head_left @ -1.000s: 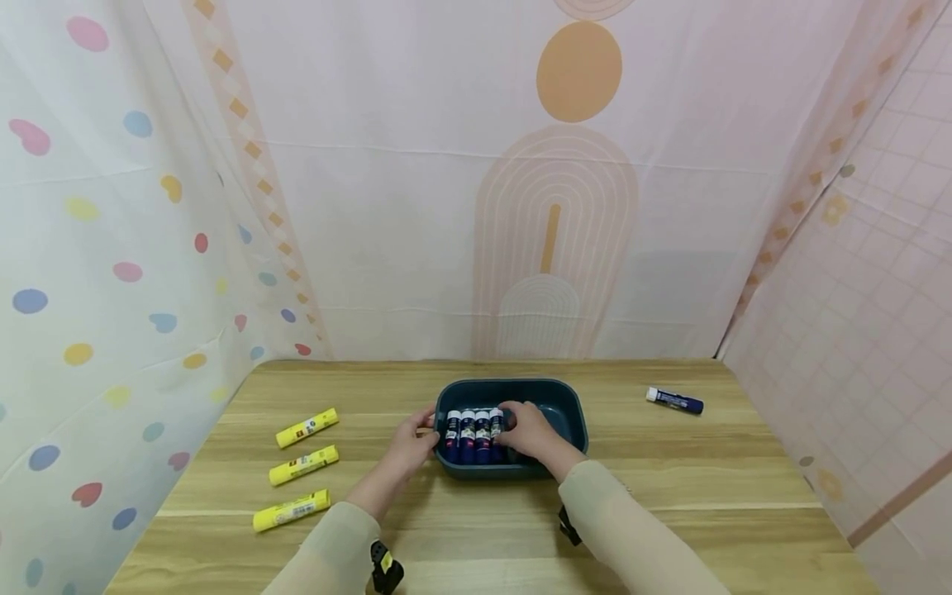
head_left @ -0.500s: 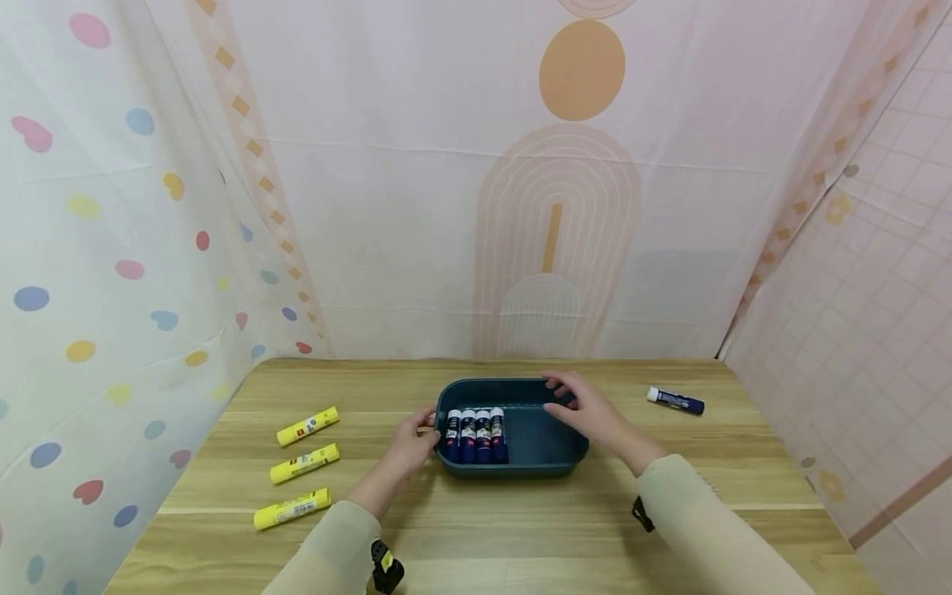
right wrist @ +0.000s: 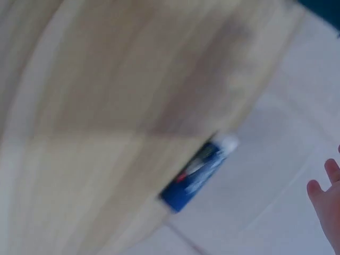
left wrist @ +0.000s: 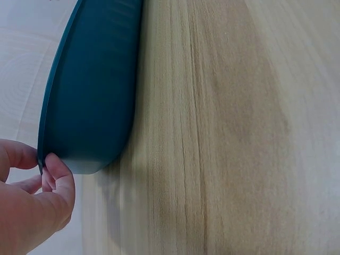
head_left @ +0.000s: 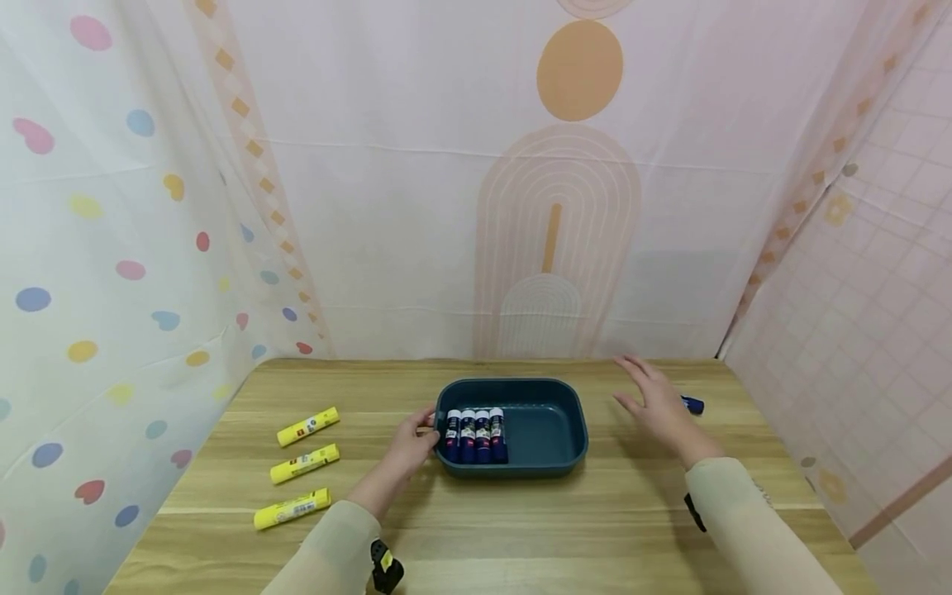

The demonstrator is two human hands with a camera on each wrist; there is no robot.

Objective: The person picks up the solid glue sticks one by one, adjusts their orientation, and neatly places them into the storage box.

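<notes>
Hovering opposite yellow tubes (head_left: pixel 304 464), the right hand (head_left: pixel 658 406) partly hides a blue tube (head_left: pixel 693 405).

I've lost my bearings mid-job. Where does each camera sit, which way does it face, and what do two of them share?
Head: worn on the head, facing forward and down over the wood-grain table, teal bin and hanging fabric; left hand, right hand and sleeves show.
Left wrist: on that wrist, facing the bin's outer wall and the tabletop; the left hand shows, pinching the rim.
Right wrist: on that wrist, facing the table and a loose blue tube, blurred; part of the right hand shows.
Shared: head and left wrist both show the left hand on the bin.
</notes>
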